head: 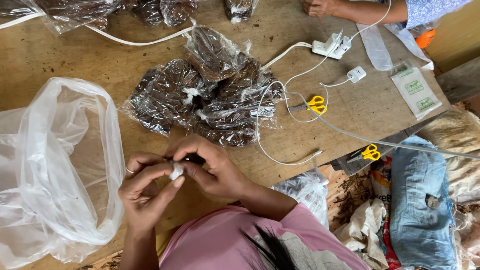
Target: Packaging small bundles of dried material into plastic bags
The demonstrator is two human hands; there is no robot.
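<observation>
A person in a pink top works at a worn wooden counter (75, 60), both hands brought together just above its near edge. The left hand (147, 187), a ring on one finger, pinches the gathered white neck of a small plastic packet (176, 171) between thumb and forefinger; the right hand (210, 162) curls over from the other side, its fingers closed on the same twisted neck and on the dark packet body, which is mostly hidden beneath them. Just beyond the hands lies a heap of clear bags filled with dark brown material (205, 100), each knotted at the top. To the left of the left hand, a large clear plastic sack (60, 165) stands open, its mouth slumped over the counter. Beyond and to the right of the right hand, yellow-handled scissors (312, 104) lie among loops of white cable (265, 145) that run to a white power strip (330, 47). A second pair of yellow-handled scissors (367, 152) rests near the counter's right edge. Far across the counter, at its upper right, another person's hand (320, 7) rests on the wood, the sleeve patterned blue. Small flat packets with green labels (415, 90) lie near that corner, well apart from the working hands.
</observation>
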